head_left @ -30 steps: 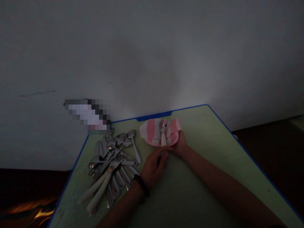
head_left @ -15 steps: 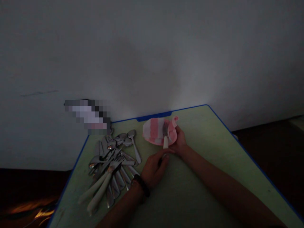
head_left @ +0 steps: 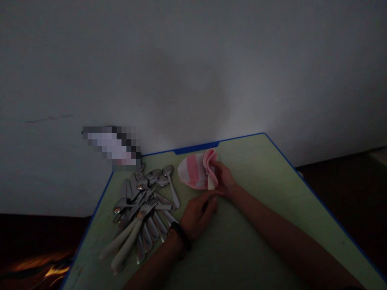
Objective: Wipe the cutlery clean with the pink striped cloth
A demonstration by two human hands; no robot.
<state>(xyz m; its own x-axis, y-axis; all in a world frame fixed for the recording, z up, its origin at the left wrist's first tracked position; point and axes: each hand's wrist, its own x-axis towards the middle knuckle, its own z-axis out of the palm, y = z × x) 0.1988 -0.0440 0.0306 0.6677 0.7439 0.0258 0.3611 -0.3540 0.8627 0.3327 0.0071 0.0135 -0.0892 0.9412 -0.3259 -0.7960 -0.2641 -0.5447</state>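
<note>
A pink and white striped cloth [head_left: 193,174] lies near the far edge of the green table [head_left: 260,209]. My right hand [head_left: 223,180] grips the cloth's right side and has folded it over a white-handled fork [head_left: 211,184], of which only the handle end shows. My left hand [head_left: 197,213], with a dark band on its wrist, rests curled on the table just below the cloth, its fingertips close to the fork's handle. I cannot see anything in it.
A heap of several spoons, forks and white-handled knives [head_left: 143,205] lies on the table's left part. The table has a blue rim [head_left: 196,148] and stands against a pale wall. The scene is dim.
My right hand has folded the cloth's right flap leftward over the fork, hiding its tines. My left hand has barely moved.
</note>
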